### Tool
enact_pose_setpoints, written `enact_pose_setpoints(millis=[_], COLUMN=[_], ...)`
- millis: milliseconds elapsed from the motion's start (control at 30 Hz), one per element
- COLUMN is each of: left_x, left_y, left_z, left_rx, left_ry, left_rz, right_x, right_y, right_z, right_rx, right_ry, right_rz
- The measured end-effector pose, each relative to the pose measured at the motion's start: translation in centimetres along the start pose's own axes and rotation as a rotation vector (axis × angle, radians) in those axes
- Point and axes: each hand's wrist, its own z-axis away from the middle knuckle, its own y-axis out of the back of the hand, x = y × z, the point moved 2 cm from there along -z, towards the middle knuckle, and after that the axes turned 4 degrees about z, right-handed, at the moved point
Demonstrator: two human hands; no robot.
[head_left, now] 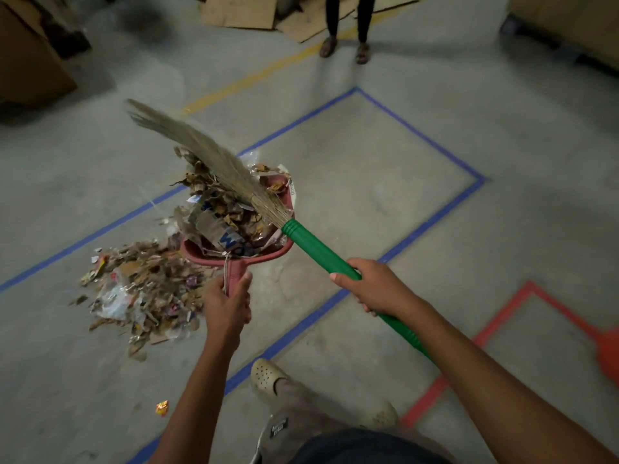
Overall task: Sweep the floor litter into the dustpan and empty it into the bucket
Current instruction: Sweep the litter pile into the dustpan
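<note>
The broom (214, 162) lies across the litter (227, 222) heaped in the dustpan (201, 259). Left of the dustpan, a litter pile (144, 289) sits on the floor (368, 195).

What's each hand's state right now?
Left hand: closed, fingers gripping the dustpan by its handle.
Right hand: closed, fingers gripping the broom by its green handle.

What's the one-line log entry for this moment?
left hand: grips dustpan handle | right hand: grips broom | dustpan: heaped with litter, broom bristles over it | floor pile: unswept
</note>
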Motion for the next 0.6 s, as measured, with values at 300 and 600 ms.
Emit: enact_pose_setpoints(millis=[300, 600], left_x=[1.6, 4.7], left_y=[-16.1, -33.0], left_z=[7.5, 9.7], left_rx=[-0.226, -0.494], left_ry=[-0.034, -0.094], left_rz=[-0.059, -0.209], right_x=[13.7, 24.5], right_y=[10.2, 18.7], right_z=[8.5, 13.5], right_rx=[0.172, 0.401], right_ry=[-0.142, -0.28], right_rz=[-0.096, -0.245])
